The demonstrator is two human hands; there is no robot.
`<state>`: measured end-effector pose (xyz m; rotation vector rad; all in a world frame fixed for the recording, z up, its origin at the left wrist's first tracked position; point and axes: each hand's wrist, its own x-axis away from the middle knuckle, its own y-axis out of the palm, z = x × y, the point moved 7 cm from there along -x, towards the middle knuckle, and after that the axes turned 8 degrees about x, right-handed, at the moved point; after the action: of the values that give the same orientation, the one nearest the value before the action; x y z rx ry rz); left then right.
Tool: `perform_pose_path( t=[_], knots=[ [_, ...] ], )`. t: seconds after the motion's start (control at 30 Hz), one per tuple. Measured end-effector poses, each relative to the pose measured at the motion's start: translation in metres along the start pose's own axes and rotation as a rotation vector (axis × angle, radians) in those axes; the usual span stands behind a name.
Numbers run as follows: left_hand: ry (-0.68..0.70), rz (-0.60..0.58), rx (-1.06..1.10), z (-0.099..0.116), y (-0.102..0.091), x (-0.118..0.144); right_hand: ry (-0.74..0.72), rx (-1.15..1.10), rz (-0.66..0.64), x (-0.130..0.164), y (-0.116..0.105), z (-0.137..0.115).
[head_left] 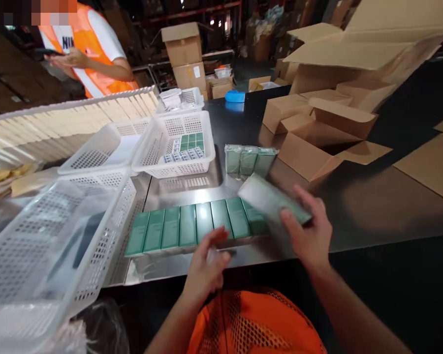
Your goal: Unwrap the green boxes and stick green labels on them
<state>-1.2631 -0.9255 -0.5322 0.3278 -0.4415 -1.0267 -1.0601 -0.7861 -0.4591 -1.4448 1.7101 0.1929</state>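
Observation:
A row of several green boxes [192,227] lies flat on the shiny metal table [372,216] in front of me. My right hand [308,235] grips another green box [271,201], blurred and tilted, over the row's right end. My left hand [206,265] hovers at the row's near edge with fingers curled; whether it holds anything is unclear. A wrapped pack of three green boxes [249,160] stands behind the row.
White perforated baskets sit at the left [40,255] and behind [177,145], the middle one holding small boxes. Open cardboard cartons [317,132] crowd the right. A person in an orange vest [92,54] stands at the far left behind stacked flat cartons [59,123].

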Motion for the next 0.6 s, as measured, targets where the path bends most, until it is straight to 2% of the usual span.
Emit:
perform_pose_path(
  t=[0.1,0.2,0.3,0.37,0.43,0.5,0.6],
  knots=[
    [0.045,-0.046,0.23,0.013,0.027,-0.025,-0.043,-0.197,-0.158,0.047,0.021,-0.034],
    [0.039,-0.04,0.338,0.008,0.042,-0.031,-0.117,-0.329,-0.238,0.07,0.037,-0.053],
    [0.052,0.052,0.371,-0.006,0.037,-0.023,-0.307,-0.401,-0.313,0.071,0.043,-0.066],
    [0.042,0.117,0.368,-0.014,0.026,-0.017,-0.363,-0.436,-0.345,0.069,0.045,-0.069],
    [-0.013,0.116,0.332,-0.019,0.019,-0.016,-0.313,-0.465,-0.316,0.068,0.044,-0.067],
    [-0.03,0.059,0.3,-0.015,0.016,-0.019,-0.233,-0.465,-0.242,0.069,0.042,-0.063],
    [0.097,0.032,0.291,0.005,0.014,-0.022,-0.146,-0.469,-0.163,0.072,0.039,-0.058]
  ],
)
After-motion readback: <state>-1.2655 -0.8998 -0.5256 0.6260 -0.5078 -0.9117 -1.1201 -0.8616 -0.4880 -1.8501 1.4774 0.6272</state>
